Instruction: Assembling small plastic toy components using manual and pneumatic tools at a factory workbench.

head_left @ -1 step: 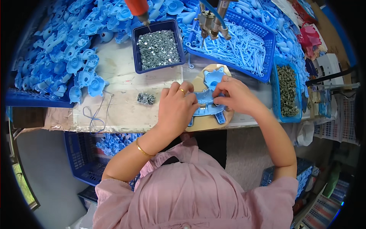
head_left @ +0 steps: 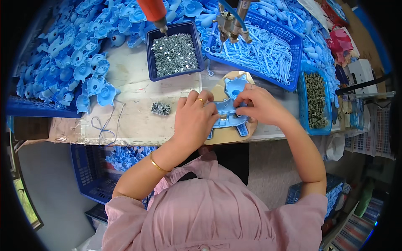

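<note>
A light-blue plastic shell half (head_left: 228,120), shaped like an animal with a round-eared head and legs, lies hollow side up on a tan board (head_left: 218,93) near the table's front edge. A small metallic piece sits inside its body. My left hand (head_left: 193,119), wearing a ring, has its fingers bent and closed at the shell's left edge. From the right, my right hand (head_left: 261,105) reaches over the shell's body with thumb and forefinger pinched together. Whatever lies between those fingertips is too small to make out.
A dark-blue tray of screws (head_left: 175,54) stands behind, under a red-bodied screwdriver (head_left: 151,10). A blue basket (head_left: 296,46) holds light-blue sticks beneath a metal tool head (head_left: 231,25). Brown metal parts (head_left: 315,100) fill a right-hand tray. Piled blue shells (head_left: 79,54) and a screw cluster (head_left: 161,108) lie left.
</note>
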{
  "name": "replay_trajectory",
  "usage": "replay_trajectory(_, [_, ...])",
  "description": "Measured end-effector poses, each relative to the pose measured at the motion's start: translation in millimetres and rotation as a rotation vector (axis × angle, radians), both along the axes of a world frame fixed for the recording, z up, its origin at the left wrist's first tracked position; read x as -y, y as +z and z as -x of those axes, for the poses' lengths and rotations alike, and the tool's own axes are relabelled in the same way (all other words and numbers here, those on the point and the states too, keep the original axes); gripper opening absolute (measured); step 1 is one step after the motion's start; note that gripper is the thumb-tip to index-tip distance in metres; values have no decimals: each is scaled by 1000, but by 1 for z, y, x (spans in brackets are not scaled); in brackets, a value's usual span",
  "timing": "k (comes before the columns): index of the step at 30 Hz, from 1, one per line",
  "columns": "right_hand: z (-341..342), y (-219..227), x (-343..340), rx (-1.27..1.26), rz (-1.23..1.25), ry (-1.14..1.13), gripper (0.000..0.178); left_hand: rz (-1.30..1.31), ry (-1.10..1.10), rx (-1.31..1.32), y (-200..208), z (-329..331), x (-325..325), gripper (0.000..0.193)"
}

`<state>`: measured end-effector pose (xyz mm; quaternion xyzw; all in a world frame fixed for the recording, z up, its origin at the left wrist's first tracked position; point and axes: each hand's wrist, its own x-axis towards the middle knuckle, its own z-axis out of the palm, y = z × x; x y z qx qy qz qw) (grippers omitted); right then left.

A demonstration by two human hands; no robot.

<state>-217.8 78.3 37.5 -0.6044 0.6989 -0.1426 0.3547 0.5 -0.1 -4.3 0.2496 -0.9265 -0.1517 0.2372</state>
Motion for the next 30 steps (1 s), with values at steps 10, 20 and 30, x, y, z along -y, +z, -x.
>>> replay_trajectory(10, [-2,2,2,-124,51,92,20,-39,-35,-16,2,-1,1,15])
replay_trajectory(20, [-35,13,18,-445,352,133,28,-33,-41,59,3,1,5,12])
replay_trajectory(30, [-154,128,255,355,1389,-131,52,27,23,-148,5,-24,42,10])
